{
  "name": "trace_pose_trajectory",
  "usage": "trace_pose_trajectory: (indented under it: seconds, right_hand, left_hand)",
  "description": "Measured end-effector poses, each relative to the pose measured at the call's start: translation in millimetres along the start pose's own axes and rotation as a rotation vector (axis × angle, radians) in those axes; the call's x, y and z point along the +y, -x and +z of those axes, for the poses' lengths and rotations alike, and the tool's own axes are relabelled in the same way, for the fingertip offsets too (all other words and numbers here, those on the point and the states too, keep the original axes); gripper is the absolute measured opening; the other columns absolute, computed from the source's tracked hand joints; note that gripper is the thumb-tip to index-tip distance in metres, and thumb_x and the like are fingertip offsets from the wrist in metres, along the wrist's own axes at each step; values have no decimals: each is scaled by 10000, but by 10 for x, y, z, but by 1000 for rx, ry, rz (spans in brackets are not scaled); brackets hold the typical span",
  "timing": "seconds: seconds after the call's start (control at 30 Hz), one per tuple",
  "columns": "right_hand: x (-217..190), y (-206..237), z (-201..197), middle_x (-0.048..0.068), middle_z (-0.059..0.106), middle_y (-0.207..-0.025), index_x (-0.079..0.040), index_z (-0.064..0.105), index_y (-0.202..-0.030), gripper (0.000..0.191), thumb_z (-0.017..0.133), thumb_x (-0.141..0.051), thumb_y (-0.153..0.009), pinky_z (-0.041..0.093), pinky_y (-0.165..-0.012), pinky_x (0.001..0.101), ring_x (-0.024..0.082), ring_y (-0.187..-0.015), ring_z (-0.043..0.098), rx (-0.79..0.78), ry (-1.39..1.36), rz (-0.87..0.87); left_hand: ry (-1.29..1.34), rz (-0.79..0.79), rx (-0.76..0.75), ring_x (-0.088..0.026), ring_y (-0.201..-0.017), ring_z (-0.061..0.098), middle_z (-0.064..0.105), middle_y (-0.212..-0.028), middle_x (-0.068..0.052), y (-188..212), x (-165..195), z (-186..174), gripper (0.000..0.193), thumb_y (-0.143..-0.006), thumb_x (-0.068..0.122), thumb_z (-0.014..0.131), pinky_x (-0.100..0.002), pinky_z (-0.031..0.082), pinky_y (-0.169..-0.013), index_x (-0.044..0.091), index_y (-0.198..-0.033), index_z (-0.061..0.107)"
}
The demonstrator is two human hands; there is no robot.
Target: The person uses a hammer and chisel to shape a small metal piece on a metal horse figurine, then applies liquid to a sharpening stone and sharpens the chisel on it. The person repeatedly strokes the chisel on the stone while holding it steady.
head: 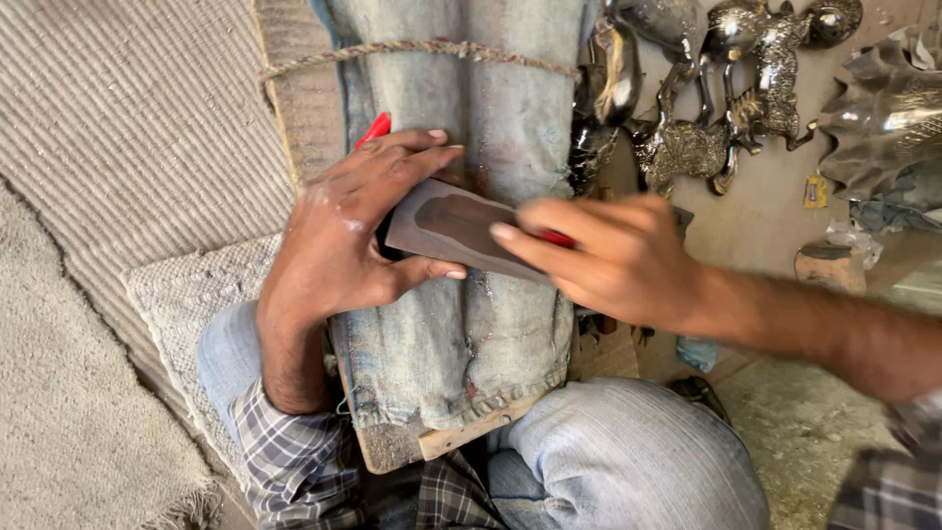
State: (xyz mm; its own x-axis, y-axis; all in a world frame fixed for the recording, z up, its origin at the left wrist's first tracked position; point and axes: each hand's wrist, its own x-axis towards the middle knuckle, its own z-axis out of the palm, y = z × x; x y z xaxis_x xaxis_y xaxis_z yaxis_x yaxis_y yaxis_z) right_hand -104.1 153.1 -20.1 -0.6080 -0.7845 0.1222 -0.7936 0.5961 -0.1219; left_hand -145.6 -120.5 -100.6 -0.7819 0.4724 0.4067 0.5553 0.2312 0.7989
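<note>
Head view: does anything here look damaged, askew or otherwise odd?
Nothing looks spilled or broken. The denim cloth tied over the wooden board with rope is stained and frayed at its lower edge. The left hand and right hand press a flat metal blade, its red handle mostly hidden.

metal plate on cloth-wrapped board, figurines right
</note>
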Motion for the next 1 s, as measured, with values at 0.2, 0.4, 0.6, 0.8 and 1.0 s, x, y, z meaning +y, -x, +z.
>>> trace_pose_trajectory:
  seconds: [0.2, 0.4, 0.6, 0.8, 1.0]
  right_hand:
    - [-15, -55, -86, 30, 730, -1010, -57, 790, -1122, 249, 772, -7, -880, 562, -489, 235, 107, -639, 667, -28, 9, 6]
    - [-85, 341, -235, 34, 737, -937, -85, 796, -1084, 266, 772, -6, -831, 552, -452, 240, 100, -600, 658, -76, 16, 115]
    - [132, -165, 248, 42, 723, -1029, -68, 763, -1162, 206, 782, -37, -959, 585, -531, 218, 123, -726, 703, 70, 44, -104]
    - [-129, 305, -343, 28, 725, -951, -83, 791, -1100, 301, 744, 4, -816, 562, -479, 256, 115, -634, 675, -93, 24, 109]
    - [28, -158, 55, 41, 718, -961, -58, 804, -1124, 224, 781, -6, -907, 540, -458, 222, 95, -609, 641, 32, 60, -69]
  left_hand:
    - [-19, 5, 4, -332, -1311, 622, 651, -1412, -112, 3, -30, 21, 984, -569, 514, 960, -502, 513, -1097, 118, -1400, 612]
    - [-8, -16, 18, -331, -1302, 629, 658, -1408, -106, 25, -40, 55, 972, -557, 492, 959, -496, 522, -1086, 125, -1391, 619]
    - [45, -13, -6, -325, -1354, 620, 646, -1430, -103, 1, -21, -5, 936, -617, 480, 957, -480, 532, -1115, 112, -1402, 605]
    - [-14, -9, 10, -323, -1312, 628, 661, -1405, -97, 31, -49, 59, 961, -576, 521, 954, -500, 515, -1107, 132, -1390, 621]
    - [9, -14, -5, -314, -1309, 631, 638, -1428, -106, 8, -29, 9, 961, -596, 518, 956, -493, 525, -1106, 133, -1406, 612]
